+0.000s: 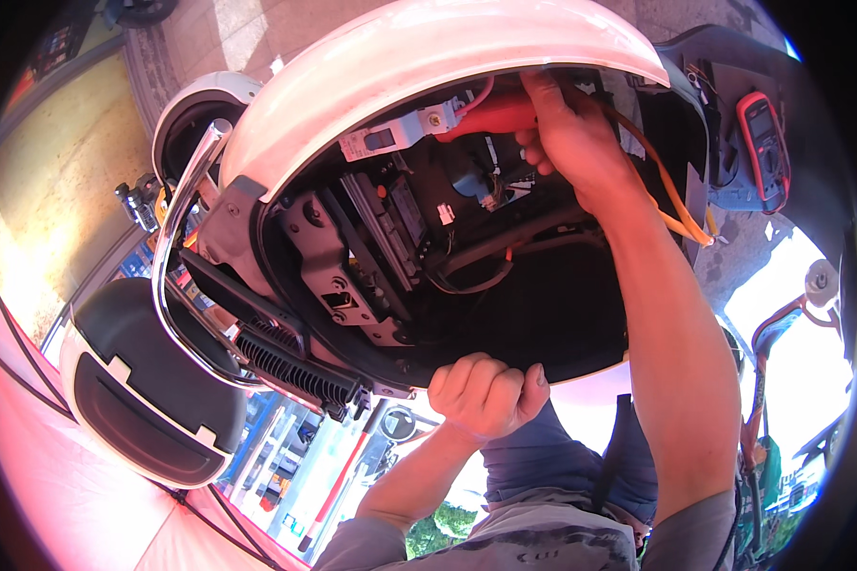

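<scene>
A scooter's pale body (428, 48) fills the middle, its dark inner compartment (543, 319) exposed. My right hand (581, 143) reaches into the far side of it, fingers curled round a red object (495, 116) whose kind I cannot make out. Left of this object sits a small white circuit breaker (397, 131) with a pink wire at one end. Along the near rim, my left hand (486, 395) is closed with its fingers folded over the edge. A white connector (446, 213) and loose wires lie deeper inside.
An orange cable (671, 200) hangs beside my right forearm. On a dark surface at the right rests a red-and-blue multimeter (764, 152). At the left are a chrome rail (167, 257), a black-and-white top box (152, 400) and a black ribbed part (295, 366).
</scene>
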The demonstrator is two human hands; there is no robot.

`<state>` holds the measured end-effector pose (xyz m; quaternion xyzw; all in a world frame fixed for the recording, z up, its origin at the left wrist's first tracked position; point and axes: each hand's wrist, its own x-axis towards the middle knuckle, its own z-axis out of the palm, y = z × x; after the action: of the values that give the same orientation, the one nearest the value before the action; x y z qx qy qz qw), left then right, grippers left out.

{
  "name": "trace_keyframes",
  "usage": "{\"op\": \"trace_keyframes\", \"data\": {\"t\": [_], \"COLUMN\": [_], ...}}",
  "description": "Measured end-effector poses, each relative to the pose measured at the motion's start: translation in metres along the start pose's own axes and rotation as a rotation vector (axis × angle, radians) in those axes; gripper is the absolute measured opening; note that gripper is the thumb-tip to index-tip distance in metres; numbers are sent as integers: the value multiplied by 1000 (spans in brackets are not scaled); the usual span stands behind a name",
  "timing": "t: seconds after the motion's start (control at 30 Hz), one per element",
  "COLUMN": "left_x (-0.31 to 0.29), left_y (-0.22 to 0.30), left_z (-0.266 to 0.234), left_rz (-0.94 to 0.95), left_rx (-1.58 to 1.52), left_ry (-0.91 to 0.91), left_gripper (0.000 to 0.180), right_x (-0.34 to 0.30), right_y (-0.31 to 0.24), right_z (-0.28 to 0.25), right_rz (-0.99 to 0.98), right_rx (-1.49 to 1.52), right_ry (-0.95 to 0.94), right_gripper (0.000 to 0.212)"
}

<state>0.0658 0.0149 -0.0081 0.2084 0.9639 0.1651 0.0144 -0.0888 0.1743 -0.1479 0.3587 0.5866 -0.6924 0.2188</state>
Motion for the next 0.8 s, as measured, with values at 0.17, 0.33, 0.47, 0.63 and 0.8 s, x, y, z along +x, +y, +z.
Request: {"op": "trace_keyframes", "data": {"t": [0.17, 0.33, 0.47, 0.63, 0.8], "left_x": [1, 0, 0, -3, -3], "left_y": [0, 0, 0, 0, -1], "left_z": [0, 0, 1, 1, 2], "left_rz": [5, 5, 11, -10, -9], "left_rx": [-4, -1, 8, 19, 12], "left_ry": [6, 5, 8, 12, 15], "left_gripper": [30, 30, 29, 27, 27], "right_x": [-4, -4, -1, -7, -7], "right_y": [2, 2, 0, -4, -5], "right_z": [3, -2, 2, 4, -2], "right_rz": [-91, 64, -56, 36, 10], "right_rx": [56, 216, -65, 444, 101], "right_ry": [28, -54, 49, -64, -50], "right_gripper": [36, 36, 36, 33, 34]}}
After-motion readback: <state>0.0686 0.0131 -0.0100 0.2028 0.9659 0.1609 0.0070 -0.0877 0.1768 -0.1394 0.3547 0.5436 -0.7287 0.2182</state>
